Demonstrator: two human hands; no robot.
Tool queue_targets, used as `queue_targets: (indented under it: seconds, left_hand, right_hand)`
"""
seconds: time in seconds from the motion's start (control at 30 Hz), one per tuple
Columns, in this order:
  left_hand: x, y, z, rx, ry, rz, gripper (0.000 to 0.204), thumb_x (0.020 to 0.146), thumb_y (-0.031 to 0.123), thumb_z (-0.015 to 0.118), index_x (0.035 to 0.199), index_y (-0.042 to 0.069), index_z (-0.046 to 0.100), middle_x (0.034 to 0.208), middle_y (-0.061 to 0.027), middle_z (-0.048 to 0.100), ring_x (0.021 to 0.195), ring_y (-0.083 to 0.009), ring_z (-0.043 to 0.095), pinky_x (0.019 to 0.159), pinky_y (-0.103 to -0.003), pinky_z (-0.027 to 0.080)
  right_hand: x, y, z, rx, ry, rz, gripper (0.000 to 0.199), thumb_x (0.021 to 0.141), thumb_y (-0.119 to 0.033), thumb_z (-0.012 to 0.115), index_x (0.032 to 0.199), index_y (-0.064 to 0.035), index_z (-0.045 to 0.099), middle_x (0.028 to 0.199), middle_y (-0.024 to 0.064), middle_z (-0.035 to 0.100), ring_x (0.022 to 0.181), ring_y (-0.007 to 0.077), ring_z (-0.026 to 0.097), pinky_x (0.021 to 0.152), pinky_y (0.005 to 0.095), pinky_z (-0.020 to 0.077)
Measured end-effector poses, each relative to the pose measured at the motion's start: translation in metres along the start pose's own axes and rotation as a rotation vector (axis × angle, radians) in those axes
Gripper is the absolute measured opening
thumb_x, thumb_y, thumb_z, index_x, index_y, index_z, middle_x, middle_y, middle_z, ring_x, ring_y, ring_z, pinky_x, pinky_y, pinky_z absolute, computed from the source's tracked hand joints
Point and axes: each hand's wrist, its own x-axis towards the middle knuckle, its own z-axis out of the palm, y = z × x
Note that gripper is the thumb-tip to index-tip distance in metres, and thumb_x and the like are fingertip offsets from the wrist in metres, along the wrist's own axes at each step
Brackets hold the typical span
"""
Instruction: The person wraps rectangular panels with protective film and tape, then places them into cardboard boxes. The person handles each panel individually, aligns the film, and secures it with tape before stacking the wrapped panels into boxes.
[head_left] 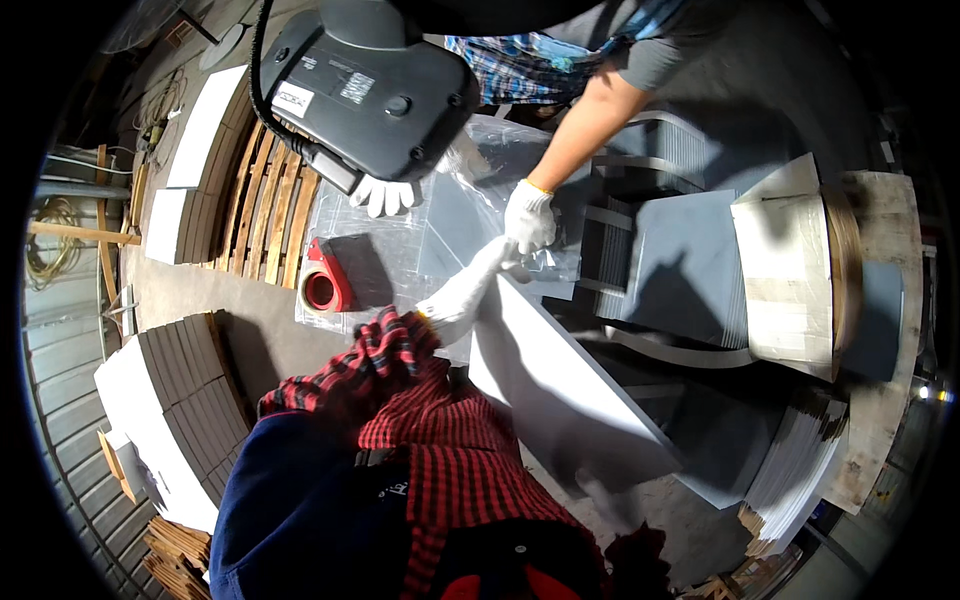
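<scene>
A large white rectangular panel (pixel 565 385) hangs tilted in front of me, its upper corner near the middle of the view. My left hand (pixel 468 295), in a white knit glove under a red-and-black checked sleeve, is closed at that corner. At the panel's lower edge is my right hand (pixel 610 502), gloved and blurred; it grips there, fingers partly hidden. Right beside my left fingertips, a co-worker's gloved hand (pixel 530 215) touches clear plastic film (pixel 480 165) over a grey sheet (pixel 450 235). The co-worker's other glove (pixel 385 196) shows beneath a dark device.
A red tape dispenser (pixel 335 285) lies on the film-covered surface. The black device (pixel 370 90) blocks part of the upper view. White panel stacks (pixel 165 400) stand at left, near a wooden pallet (pixel 265 205). Grey sheets (pixel 690 260) and an open carton (pixel 790 280) are at right.
</scene>
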Motion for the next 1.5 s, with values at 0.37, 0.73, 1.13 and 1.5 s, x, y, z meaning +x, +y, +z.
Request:
queue_targets:
  seconds: [0.37, 0.73, 1.13, 1.5]
  left_hand:
    - [0.027, -0.049, 0.036, 0.988, -0.046, 0.323, 0.064, 0.094, 0.067, 0.047, 0.133, 0.018, 0.060, 0.121, -0.0192, 0.064, 0.102, -0.0356, 0.065, 0.088, -0.045, 0.053]
    - [0.075, 0.014, -0.051, 1.803, 0.122, 0.771, 0.036, 0.084, 0.012, 0.057, 0.118, 0.017, 0.067, 0.125, -0.0087, 0.061, 0.125, -0.0277, 0.053, 0.108, -0.049, 0.034]
    - [0.023, -0.063, -0.130, 1.881, 0.089, 0.537, 0.062, 0.090, 0.032, 0.064, 0.147, 0.018, 0.043, 0.157, -0.0105, 0.033, 0.146, -0.0333, 0.028, 0.117, -0.056, 0.025]
    - [0.021, -0.076, -0.139, 1.738, 0.145, 0.568, 0.060, 0.090, 0.039, 0.065, 0.144, 0.018, 0.047, 0.155, -0.0094, 0.037, 0.145, -0.0351, 0.029, 0.119, -0.054, 0.020]
  right_hand:
    - [-0.073, -0.008, -0.035, 0.015, 0.152, 0.281, 0.044, 0.078, -0.008, 0.076, 0.118, 0.0041, 0.062, 0.110, 0.0104, 0.067, 0.097, 0.0210, 0.064, 0.083, 0.0333, 0.0510]
    - [-0.072, -0.015, -0.020, 0.137, 0.296, 0.297, 0.032, 0.075, -0.007, 0.072, 0.105, 0.0046, 0.066, 0.096, 0.0089, 0.068, 0.085, 0.0192, 0.065, 0.077, 0.0313, 0.0512]
    - [-0.052, 0.000, -0.052, 0.015, 0.110, 0.097, 0.023, 0.088, -0.013, 0.071, 0.108, -0.0016, 0.072, 0.107, 0.0056, 0.071, 0.097, 0.0196, 0.068, 0.086, 0.0316, 0.0533]
    - [0.036, -0.101, -0.035, 0.205, 0.178, 0.179, 0.031, 0.075, -0.001, 0.067, 0.105, 0.0029, 0.067, 0.095, 0.0084, 0.068, 0.086, 0.0194, 0.066, 0.079, 0.0323, 0.0517]
